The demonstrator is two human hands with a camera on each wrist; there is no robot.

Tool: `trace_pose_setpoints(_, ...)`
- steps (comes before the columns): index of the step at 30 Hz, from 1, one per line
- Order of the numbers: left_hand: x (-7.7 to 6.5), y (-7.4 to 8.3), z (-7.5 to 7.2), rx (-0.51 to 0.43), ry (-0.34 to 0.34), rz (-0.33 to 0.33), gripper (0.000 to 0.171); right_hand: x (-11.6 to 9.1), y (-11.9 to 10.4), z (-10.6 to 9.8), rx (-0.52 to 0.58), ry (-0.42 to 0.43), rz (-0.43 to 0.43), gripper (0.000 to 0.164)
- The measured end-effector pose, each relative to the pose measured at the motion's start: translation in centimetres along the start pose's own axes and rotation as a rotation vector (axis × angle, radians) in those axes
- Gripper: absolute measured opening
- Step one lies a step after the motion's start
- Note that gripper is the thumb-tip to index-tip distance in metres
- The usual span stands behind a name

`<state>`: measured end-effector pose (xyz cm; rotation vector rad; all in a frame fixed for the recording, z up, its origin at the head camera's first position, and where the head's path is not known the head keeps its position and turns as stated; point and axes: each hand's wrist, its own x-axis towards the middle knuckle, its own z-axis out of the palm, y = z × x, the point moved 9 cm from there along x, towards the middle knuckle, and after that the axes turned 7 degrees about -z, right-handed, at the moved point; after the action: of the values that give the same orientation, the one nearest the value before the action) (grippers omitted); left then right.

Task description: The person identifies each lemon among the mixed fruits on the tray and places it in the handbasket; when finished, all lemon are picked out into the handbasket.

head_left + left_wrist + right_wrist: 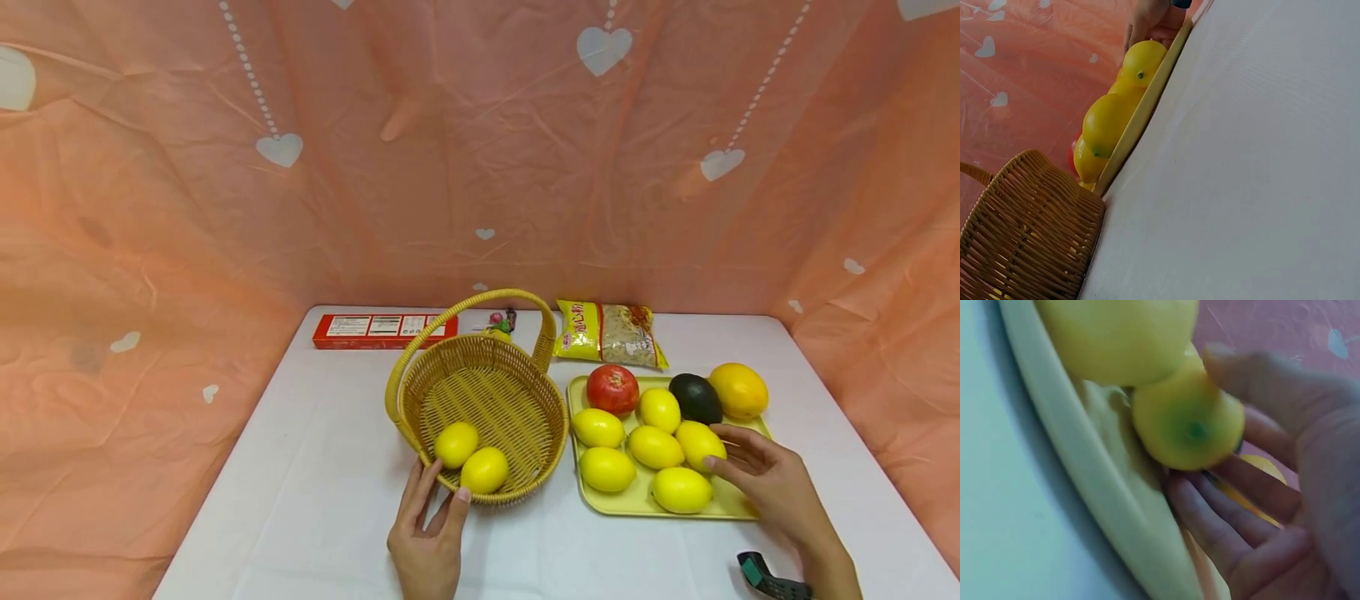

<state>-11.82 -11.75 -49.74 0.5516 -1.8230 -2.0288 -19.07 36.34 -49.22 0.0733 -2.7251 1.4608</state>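
Note:
A wicker basket (491,400) with a tall arched handle has a first lemon (456,444) and a second lemon (485,471) inside, near its front left rim. My left hand (425,537) grips that rim, thumb and index fingertips on its edge. On the right, a yellow tray (626,505) carries several lemons, a pomegranate (612,390), a dark green avocado (696,398) and an orange-yellow fruit (738,390). My right hand (1272,481) holds a lemon (1188,422) at the tray's right side, thumb on one side and fingers around the other.
Behind the basket lie a red box (360,332) and some small colourful items (501,322). A yellow food packet (611,333) is behind the tray. A black strap (772,579) shows by the right wrist. Pink heart-patterned cloth (480,167) hangs around the white table.

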Motion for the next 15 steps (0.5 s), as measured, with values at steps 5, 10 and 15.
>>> trace_pose_setpoints(5, 0.1, -0.1, 0.0, -0.005, -0.004, -0.002, 0.046, 0.0, 0.1, 0.3, -0.008, 0.032, 0.047, 0.064)
trace_pose_setpoints(10, 0.0, 0.1, 0.0, -0.012, -0.008, -0.004, 0.046, -0.1, -0.4, -0.2, -0.049, 0.076, 0.041, 0.063)
trace_pose_setpoints(15, 0.0, 0.1, 0.1, -0.009, -0.008, -0.007, 0.047, 0.0, -1.9, -1.3, -0.023, 0.141, -0.058, 0.053)
